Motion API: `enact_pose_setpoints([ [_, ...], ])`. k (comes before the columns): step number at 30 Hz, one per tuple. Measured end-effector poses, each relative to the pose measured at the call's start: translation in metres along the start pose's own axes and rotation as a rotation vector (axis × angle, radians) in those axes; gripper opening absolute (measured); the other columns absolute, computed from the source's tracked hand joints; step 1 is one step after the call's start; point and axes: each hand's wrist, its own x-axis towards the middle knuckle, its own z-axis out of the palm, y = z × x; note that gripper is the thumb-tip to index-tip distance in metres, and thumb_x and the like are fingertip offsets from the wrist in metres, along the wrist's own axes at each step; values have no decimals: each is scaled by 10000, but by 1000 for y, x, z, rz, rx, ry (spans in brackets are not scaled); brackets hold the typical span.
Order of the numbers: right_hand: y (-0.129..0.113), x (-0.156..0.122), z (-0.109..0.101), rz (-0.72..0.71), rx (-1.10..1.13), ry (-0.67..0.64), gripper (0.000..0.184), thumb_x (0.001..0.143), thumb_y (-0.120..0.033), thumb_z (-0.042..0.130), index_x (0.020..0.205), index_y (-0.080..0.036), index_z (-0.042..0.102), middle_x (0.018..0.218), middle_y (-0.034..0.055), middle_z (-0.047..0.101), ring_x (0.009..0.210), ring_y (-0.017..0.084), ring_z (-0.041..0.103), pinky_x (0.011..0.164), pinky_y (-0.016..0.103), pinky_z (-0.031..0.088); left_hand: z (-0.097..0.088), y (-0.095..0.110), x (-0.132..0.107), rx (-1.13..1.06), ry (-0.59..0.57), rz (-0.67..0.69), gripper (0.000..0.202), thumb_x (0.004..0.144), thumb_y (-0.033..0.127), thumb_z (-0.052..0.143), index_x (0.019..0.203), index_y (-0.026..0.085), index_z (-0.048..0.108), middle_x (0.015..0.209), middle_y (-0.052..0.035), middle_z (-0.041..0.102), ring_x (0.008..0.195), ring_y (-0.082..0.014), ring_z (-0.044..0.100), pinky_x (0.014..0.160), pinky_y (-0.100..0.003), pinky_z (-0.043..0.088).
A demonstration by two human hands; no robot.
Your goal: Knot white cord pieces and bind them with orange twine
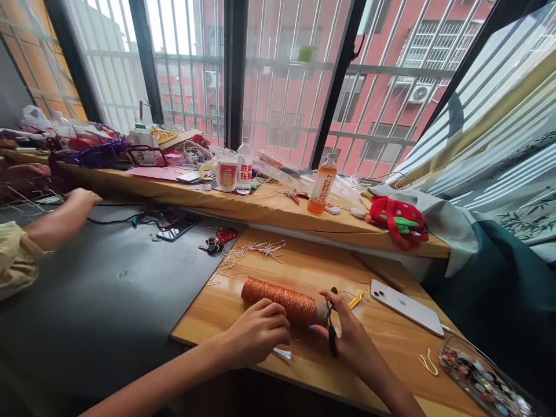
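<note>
My left hand (pixel 257 335) is curled closed near the front edge of the wooden table (pixel 304 272), pinching a small white piece (pixel 282 353) that pokes out beside it. My right hand (pixel 345 333) grips small black scissors (pixel 332 324), blades pointing up by the end of an orange thread spool (pixel 280 299) lying on its side. The two hands sit close together, just in front of the spool.
A white phone (pixel 406 306) lies right of the spool; a yellow tool (pixel 356 299) is beside it. Cut cord bits (pixel 256 250) lie further back. A bead case (pixel 486 382) sits front right. Another person's arm (pixel 56 223) reaches over the grey table (pixel 99 301). Bottles (pixel 322 184) stand on the sill.
</note>
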Motion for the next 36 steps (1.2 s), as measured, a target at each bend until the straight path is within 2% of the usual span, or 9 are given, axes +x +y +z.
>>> enact_pose_setpoints([
  [4, -9, 0, 9, -26, 0, -75, 495, 713, -290, 523, 1167, -256, 328, 1177, 71, 428, 1095, 214, 409, 906, 360, 337, -9, 5, 10, -95, 113, -63, 162, 817, 195, 400, 775, 190, 556, 805, -5, 618, 792, -131, 471, 709, -271, 340],
  [9, -8, 10, 4, 24, 84, -31, 554, 732, -306, 506, 1221, -243, 254, 1185, 96, 420, 1077, 208, 428, 908, 373, 332, -33, 6, 31, -202, 268, -90, 202, 820, 231, 404, 744, 183, 585, 755, -17, 619, 764, -129, 465, 711, -264, 359],
  [14, -4, 16, 0, 74, 158, -183, 672, 658, -304, 583, 1247, -219, 270, 1216, 97, 426, 1107, 226, 408, 943, 395, 292, -65, 5, 50, -227, 330, -55, 170, 805, 219, 440, 742, 174, 592, 755, -20, 621, 765, -124, 470, 718, -261, 373],
  [23, 15, 34, -13, 21, 277, -298, 568, 687, -316, 560, 1207, -196, 364, 1215, 80, 441, 1092, 187, 425, 932, 346, 323, -105, 8, 71, -192, 433, 8, 135, 788, 198, 467, 733, 167, 587, 744, -21, 626, 751, -116, 500, 711, -263, 397],
  [26, 9, 38, -15, -30, 167, -296, 589, 676, -336, 573, 1213, -213, 363, 1202, 69, 453, 1074, 193, 437, 911, 335, 334, -115, 9, 78, -192, 514, 13, 107, 776, 193, 486, 737, 175, 584, 749, -12, 626, 750, -109, 504, 712, -259, 406],
  [30, -11, 40, -14, -86, -159, -300, 678, 601, -413, 623, 1215, -278, 369, 1150, 50, 484, 974, 228, 487, 825, 347, 371, -126, 10, 90, -167, 607, -5, 112, 779, 190, 480, 733, 181, 581, 755, -7, 625, 746, -108, 515, 718, -270, 409],
  [36, -27, 42, -12, -206, -411, -309, 615, 636, -395, 593, 1205, -291, 386, 1108, 51, 497, 904, 221, 498, 766, 320, 369, -135, 10, 106, -113, 707, -35, 133, 782, 203, 475, 698, 178, 576, 739, 0, 611, 739, -104, 512, 700, -264, 407],
])
